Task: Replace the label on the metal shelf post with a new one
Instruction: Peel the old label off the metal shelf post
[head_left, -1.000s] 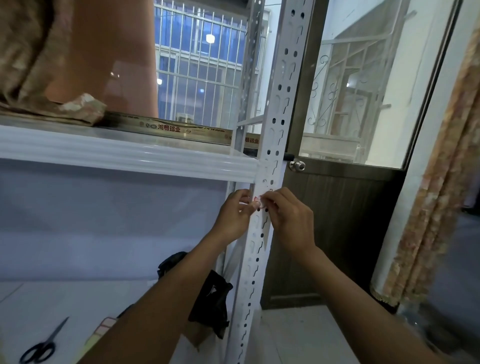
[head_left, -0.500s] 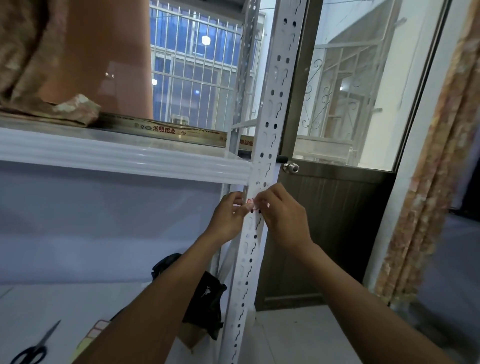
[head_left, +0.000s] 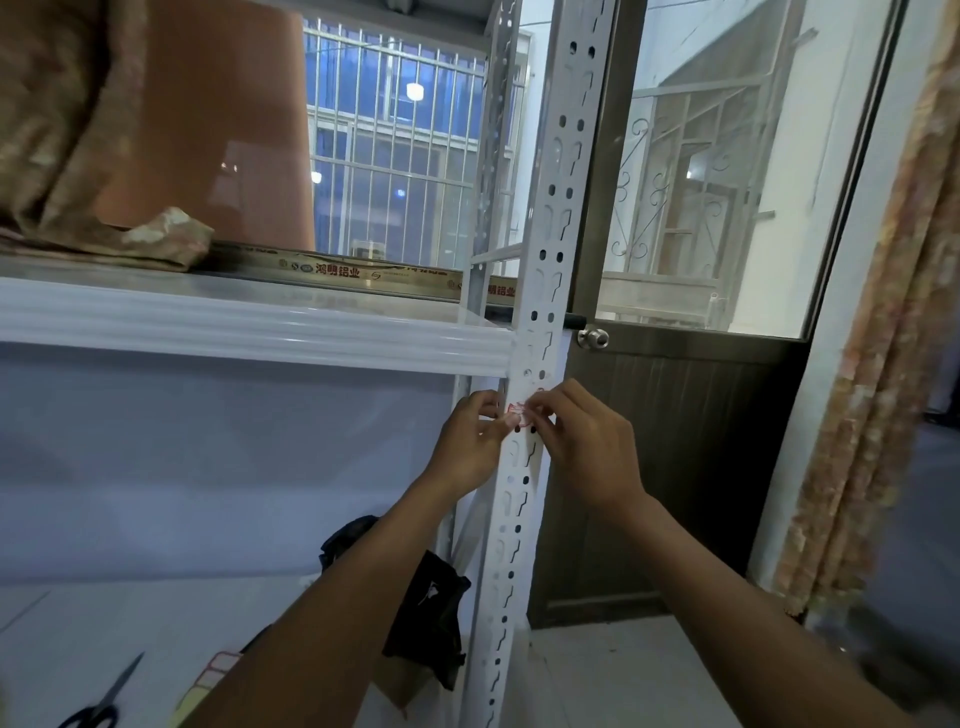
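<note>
On the far left, low on the bottom shelf (head_left: 62, 613), a pair of scissors (head_left: 101, 704) lies untouched, and a strip of labels (head_left: 208, 675) shows beside the left forearm. Further right, a black cloth (head_left: 426, 603) hangs near the foot of the post. The left hand (head_left: 467, 447) is raised to the metal shelf post (head_left: 540, 291), just under the white edge of the upper shelf (head_left: 249, 332). Its grip is closed: thumb and forefinger pinch the left end of a small label (head_left: 519, 413) with red print. This label lies across the front face of the post, over the holes. The right hand (head_left: 587, 441) meets it from the other side, and its fingertips (head_left: 543, 410) pinch or press the right end of the same label, so this grip is closed too.

I judge that the step in hand is work on the label itself. Whether it is the old one being peeled or the new one being stuck, I cannot tell. If it is coming off, the next move calls for a slow pull along the post, so the paper does not tear at the holes. If it is going on, it needs firm rubbing from the middle outward.
</note>
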